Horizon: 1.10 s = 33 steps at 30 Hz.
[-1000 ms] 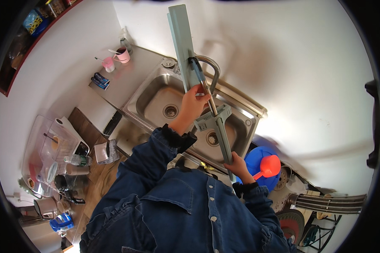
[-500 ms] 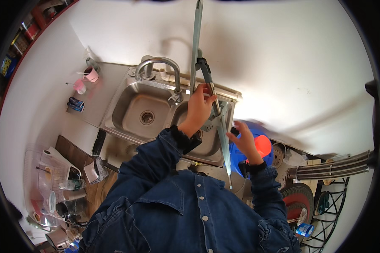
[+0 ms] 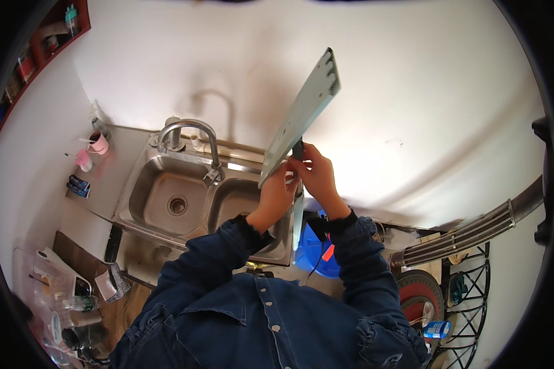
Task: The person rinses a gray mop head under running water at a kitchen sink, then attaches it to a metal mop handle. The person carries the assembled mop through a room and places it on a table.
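Gripping a pale green flat-headed tool (image 3: 300, 114) in the head view, the left hand (image 3: 277, 194) and right hand (image 3: 317, 175) meet, fingers curled around its dark joint, above the right side of the steel sink (image 3: 166, 184). It is probably light and stiff, its smooth panel slippery if wet; the slim pole (image 3: 298, 224) near the joint looks the surest hold.

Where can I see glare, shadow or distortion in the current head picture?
Head view: glare nearly washes out the wall beside the right hand; head view: a curved shadow from the faucet falls on the wall behind; head view: black rim at both sides, and the red shelf edge bends.
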Each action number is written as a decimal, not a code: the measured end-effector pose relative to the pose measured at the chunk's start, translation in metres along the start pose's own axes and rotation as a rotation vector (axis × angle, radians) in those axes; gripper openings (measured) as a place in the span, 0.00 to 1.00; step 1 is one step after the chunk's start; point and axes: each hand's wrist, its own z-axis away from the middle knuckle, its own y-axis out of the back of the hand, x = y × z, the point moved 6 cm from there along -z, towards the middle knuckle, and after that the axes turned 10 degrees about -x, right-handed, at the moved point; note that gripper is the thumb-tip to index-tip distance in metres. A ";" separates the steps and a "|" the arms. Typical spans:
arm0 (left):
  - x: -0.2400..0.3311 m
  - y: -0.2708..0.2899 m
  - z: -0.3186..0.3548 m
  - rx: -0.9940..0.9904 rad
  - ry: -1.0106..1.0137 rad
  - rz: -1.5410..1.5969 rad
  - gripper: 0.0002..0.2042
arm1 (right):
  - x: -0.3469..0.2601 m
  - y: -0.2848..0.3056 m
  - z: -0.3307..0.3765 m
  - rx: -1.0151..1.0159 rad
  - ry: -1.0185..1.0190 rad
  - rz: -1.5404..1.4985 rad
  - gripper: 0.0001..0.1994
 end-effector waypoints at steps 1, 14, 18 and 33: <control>-0.001 -0.004 0.002 -0.075 -0.001 -0.048 0.21 | 0.004 0.009 0.001 0.027 0.005 0.002 0.16; -0.018 -0.029 0.022 -0.435 0.555 0.585 0.31 | 0.076 0.069 0.034 0.100 0.099 -0.359 0.11; -0.029 -0.039 0.026 -0.376 0.685 0.959 0.28 | 0.091 0.068 0.049 0.060 0.044 -0.282 0.09; 0.002 -0.009 -0.046 -0.495 0.695 1.082 0.25 | 0.097 0.057 0.069 0.098 0.030 -0.368 0.13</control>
